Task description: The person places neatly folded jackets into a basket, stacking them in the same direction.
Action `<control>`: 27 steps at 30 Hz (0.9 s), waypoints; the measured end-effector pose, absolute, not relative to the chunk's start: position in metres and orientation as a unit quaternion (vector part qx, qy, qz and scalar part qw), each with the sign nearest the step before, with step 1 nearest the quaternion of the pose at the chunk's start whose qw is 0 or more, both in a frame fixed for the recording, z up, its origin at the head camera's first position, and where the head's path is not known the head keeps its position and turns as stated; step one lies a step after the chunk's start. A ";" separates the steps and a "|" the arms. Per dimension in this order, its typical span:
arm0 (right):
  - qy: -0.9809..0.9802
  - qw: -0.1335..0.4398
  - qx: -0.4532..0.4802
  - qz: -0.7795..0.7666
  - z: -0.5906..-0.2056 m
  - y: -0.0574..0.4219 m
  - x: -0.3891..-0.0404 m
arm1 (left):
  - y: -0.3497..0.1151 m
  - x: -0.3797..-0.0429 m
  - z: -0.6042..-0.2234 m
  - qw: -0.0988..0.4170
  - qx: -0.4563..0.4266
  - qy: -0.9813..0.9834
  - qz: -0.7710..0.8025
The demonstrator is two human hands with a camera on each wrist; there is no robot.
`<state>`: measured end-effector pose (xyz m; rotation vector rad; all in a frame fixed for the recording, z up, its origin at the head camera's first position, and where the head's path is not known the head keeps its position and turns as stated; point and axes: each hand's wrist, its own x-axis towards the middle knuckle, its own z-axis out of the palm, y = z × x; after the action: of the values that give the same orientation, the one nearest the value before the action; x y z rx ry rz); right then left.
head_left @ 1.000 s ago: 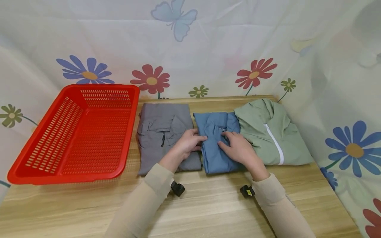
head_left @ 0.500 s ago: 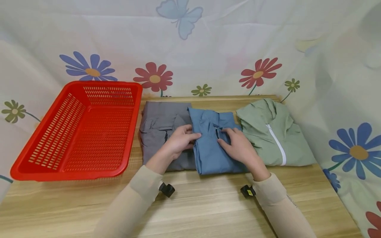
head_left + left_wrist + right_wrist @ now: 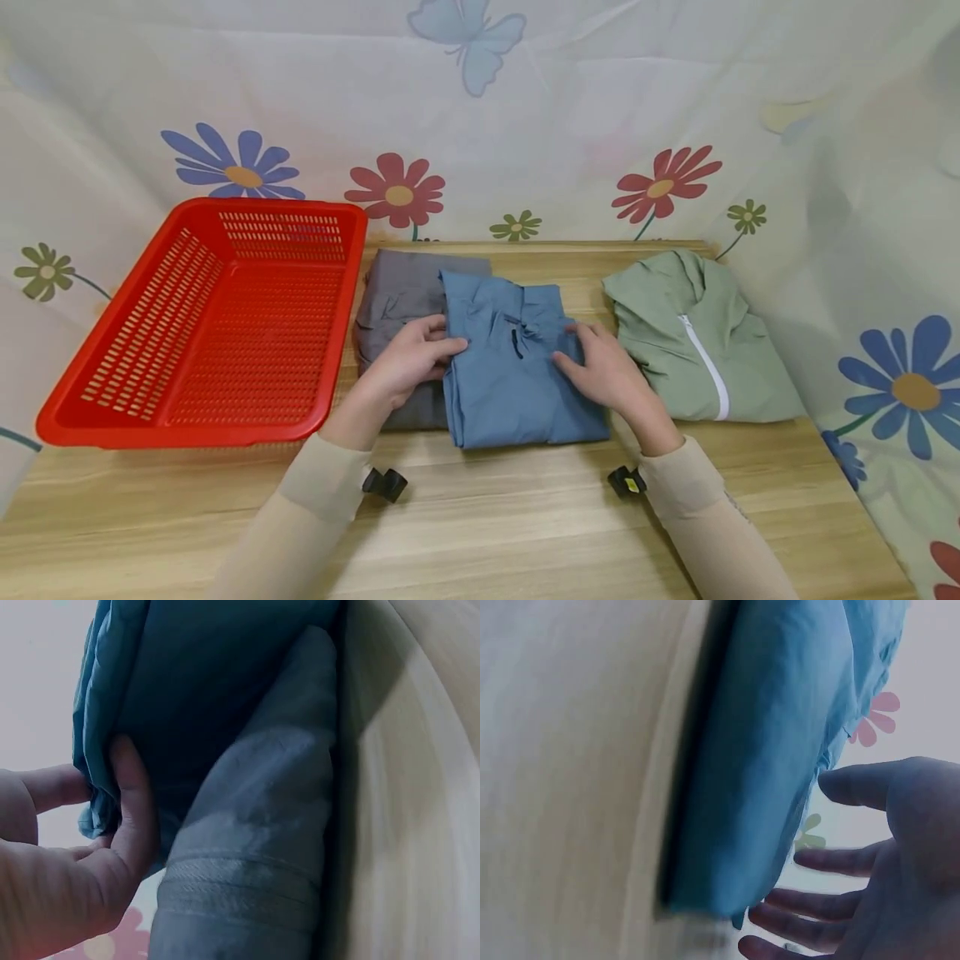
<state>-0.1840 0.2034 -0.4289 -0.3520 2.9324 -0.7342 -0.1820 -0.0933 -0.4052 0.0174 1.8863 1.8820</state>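
At frame centre, the left hand (image 3: 408,358) pinches the blue garment (image 3: 502,396) by one edge, ideally catching every layer, while the loose-fingered right hand (image 3: 611,371) grasps nothing.

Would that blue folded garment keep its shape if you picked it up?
Probably not well: the blue garment looks soft, with creases across its top, so it would likely sag. Its folded layers might slip apart if lifted by one side alone, such as the edge the left hand pinches. Being a flattish bundle, it seems unlikely to roll if pushed.
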 end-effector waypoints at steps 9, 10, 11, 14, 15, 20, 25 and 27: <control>0.965 0.072 -0.086 -0.239 -0.427 0.207 -0.186 | -0.104 -0.179 -0.418 0.206 -0.004 0.720 0.663; 0.964 0.074 -0.089 -0.239 -0.427 0.207 -0.187 | -0.104 -0.179 -0.418 0.203 -0.007 0.723 0.661; 0.963 0.076 -0.092 -0.241 -0.427 0.207 -0.187 | -0.103 -0.179 -0.419 0.200 -0.008 0.727 0.657; 0.956 0.090 -0.093 -0.264 -0.428 0.208 -0.190 | -0.103 -0.180 -0.421 0.192 -0.010 0.740 0.645; 0.952 0.098 -0.088 -0.277 -0.428 0.208 -0.190 | -0.102 -0.180 -0.422 0.189 -0.008 0.744 0.641; 0.907 0.141 -0.065 -0.391 -0.430 0.214 -0.193 | -0.102 -0.182 -0.427 0.183 -0.004 0.752 0.633; 0.862 0.170 -0.043 -0.475 -0.431 0.217 -0.193 | -0.101 -0.181 -0.429 0.184 -0.005 0.750 0.635; 0.846 0.177 -0.034 -0.502 -0.430 0.216 -0.193 | -0.101 -0.181 -0.430 0.185 -0.006 0.750 0.635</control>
<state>-0.1933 0.2164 -0.4302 -0.0957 2.3937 -1.4204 -0.1813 -0.1009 -0.4298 -0.0169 2.1121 1.7902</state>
